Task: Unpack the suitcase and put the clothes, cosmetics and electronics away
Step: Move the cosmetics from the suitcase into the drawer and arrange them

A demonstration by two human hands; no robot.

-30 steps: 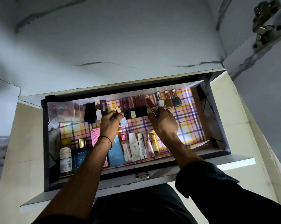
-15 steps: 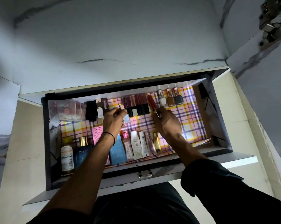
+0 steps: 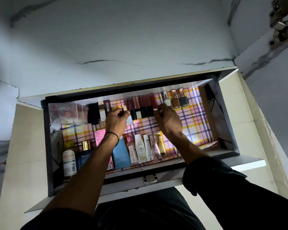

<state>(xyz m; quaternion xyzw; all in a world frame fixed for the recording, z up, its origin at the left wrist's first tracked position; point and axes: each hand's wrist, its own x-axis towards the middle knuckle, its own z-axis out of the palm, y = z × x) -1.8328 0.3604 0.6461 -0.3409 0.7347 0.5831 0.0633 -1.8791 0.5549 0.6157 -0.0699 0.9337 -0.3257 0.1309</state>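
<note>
Beside the lip gloss row (image 3: pixel 140 103), the red tube (image 3: pixel 152 100) now lies aligned, pinched by our right hand (image 3: pixel 169 123); our left hand (image 3: pixel 116 120) grips the next lipstick (image 3: pixel 124 107).

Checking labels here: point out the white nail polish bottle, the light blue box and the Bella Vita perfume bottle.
white nail polish bottle (image 3: pixel 167 102): head view, white glass body.
light blue box (image 3: pixel 121 156): head view, front face.
Bella Vita perfume bottle (image 3: pixel 83 161): head view, dark body.

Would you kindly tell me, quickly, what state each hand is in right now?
Left hand: closed, pinching a small slim pale-tipped cosmetic stick.
Right hand: closed, pinching the cap end of a dark red lip-gloss tube.
</note>
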